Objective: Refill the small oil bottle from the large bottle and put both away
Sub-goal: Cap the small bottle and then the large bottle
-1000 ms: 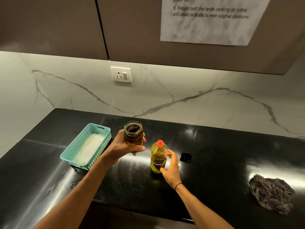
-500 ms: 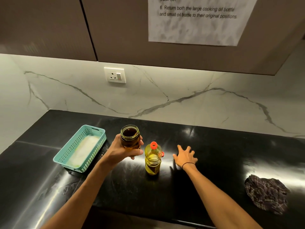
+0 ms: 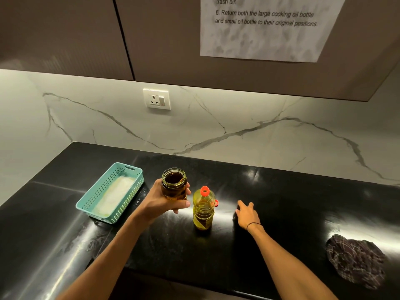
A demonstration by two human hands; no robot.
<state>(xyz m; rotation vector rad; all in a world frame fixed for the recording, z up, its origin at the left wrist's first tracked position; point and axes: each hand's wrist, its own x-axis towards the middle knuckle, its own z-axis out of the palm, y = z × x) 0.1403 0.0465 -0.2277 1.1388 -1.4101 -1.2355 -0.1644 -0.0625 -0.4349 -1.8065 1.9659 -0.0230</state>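
while our left hand [image 3: 161,201] wraps its fingers round the open small oil bottle [image 3: 174,186] in the middle of the frame, our right hand [image 3: 246,214] lies spread on the counter [image 3: 281,191] beside the capped large bottle [image 3: 203,210], so we think closing up and putting both away are left.

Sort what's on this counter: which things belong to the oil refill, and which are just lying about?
Part of the job:
- open glass jar, held in the left hand
- plastic oil bottle with its red cap on, standing on the counter
- right hand, resting flat on the counter

Lying about:
- teal basket
- crumpled dark cloth
- wall socket
- instruction sheet
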